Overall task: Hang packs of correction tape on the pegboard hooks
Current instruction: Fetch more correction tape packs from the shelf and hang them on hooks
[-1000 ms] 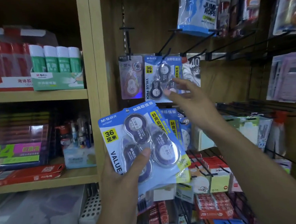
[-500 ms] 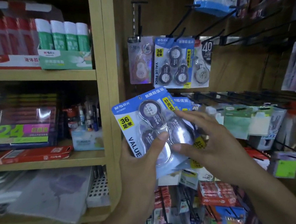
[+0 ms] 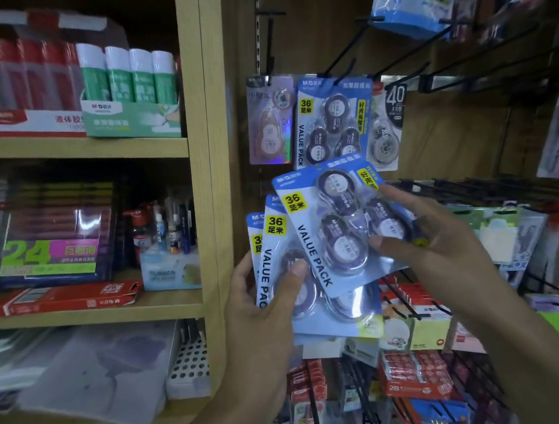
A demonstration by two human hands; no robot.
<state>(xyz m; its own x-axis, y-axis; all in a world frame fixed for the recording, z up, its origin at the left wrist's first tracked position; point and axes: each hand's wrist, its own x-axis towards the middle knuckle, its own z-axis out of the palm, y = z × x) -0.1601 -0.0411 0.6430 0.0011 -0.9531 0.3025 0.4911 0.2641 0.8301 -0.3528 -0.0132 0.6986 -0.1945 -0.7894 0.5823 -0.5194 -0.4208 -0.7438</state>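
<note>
My left hand [image 3: 262, 315] grips a small stack of blue correction tape packs [image 3: 275, 271] from below, thumb across the front. My right hand [image 3: 439, 250] pinches the top pack [image 3: 335, 227] by its right side and holds it tilted, slid up and right off the stack. Above, one identical blue pack [image 3: 329, 122] hangs on a black pegboard hook [image 3: 340, 65], between a purple single-tape pack [image 3: 270, 123] and a white pack marked 40 [image 3: 386, 128]. The held pack's top edge overlaps the bottom of the hanging one.
A wooden shelf upright [image 3: 211, 183] stands just left of the hooks, with glue sticks [image 3: 126, 76] and boxes on the shelves. Bare black hooks [image 3: 478, 52] jut out at upper right. Sticky notes and small packs [image 3: 422, 331] hang below my hands.
My right hand came back from the hanging pack to the stack and has drawn the top pack up and to the right. The view has shifted down and closer.
</note>
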